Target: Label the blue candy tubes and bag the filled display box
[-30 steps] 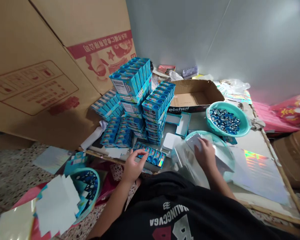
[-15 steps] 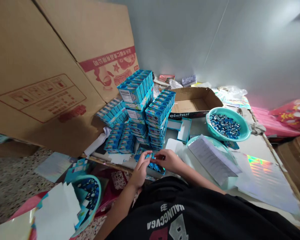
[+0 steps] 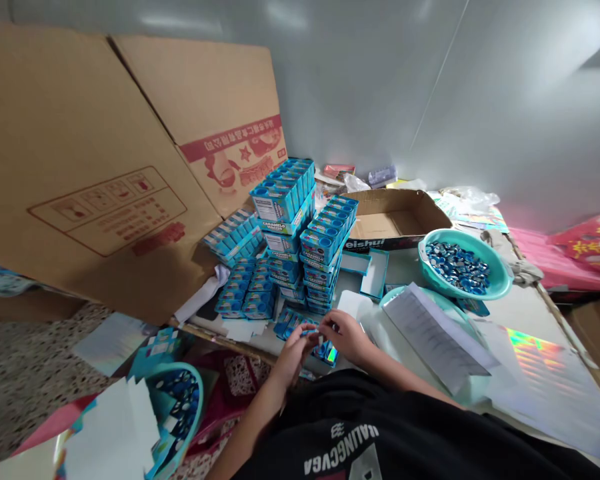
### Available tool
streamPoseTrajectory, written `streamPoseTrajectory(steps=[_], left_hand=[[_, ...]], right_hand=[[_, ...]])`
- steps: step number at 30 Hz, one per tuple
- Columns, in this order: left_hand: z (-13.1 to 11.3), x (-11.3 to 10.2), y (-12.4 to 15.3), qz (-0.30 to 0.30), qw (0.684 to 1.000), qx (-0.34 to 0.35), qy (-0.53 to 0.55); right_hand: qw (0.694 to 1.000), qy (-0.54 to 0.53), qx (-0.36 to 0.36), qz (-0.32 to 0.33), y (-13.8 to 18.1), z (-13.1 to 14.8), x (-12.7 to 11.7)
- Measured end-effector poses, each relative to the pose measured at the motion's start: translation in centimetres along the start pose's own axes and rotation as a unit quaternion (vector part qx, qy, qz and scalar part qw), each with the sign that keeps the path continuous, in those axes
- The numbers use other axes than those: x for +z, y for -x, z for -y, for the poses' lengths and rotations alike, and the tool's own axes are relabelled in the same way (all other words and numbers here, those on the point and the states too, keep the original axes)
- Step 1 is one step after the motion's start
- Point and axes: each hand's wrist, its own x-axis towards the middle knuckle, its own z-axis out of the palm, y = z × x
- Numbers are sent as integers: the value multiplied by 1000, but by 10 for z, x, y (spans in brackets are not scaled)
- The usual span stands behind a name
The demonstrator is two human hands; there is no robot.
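Observation:
At the table's front edge, my left hand (image 3: 298,347) is closed around a small blue carton (image 3: 310,332), mostly covered by the fingers. Bent fingers of my right hand (image 3: 347,337) pinch at the carton's right end, where a small pale bit shows. Beneath both hands lies a blue display tray (image 3: 329,355) holding several small blue boxes with round windows. Just beyond stand tall stacks of filled blue trays (image 3: 317,250). Lower rows of blue boxes (image 3: 245,293) sit left of the stacks.
A turquoise basin (image 3: 505,280) of blue-and-silver round pieces stands right. Papers (image 3: 433,337) lie over another basin. An open cardboard box (image 3: 395,213) sits behind; a large carton (image 3: 105,167) leans at left. Below left is a basin (image 3: 197,393) with blue pieces and white card.
The view has shifted, so the scene sits slightly lower and to the right. My hands have drawn closer together, and the small carton between them is more covered by fingers.

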Motion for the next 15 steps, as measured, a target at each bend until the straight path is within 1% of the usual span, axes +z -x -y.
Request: streamPoseTrajectory(steps=[3,5,9,12,15], left_hand=[[13,4,-4,18,1000,-3,8],[17,5,-4,22,1000,-6,8],[18,2,-5,2,1000,7,-20],[21,-6,-9,-24,998,16,-62],[29,-12,-11,-42,995,13,-93]], right_hand=[[999,-23,31,-23,2,-9,4],[998,-34,47,-36,2,-14,5],[996,-42,65,-50,1,-22,6],[995,-48,77,-41,-1,-29,7],[994,-58,95,-13,-2,-38,10]])
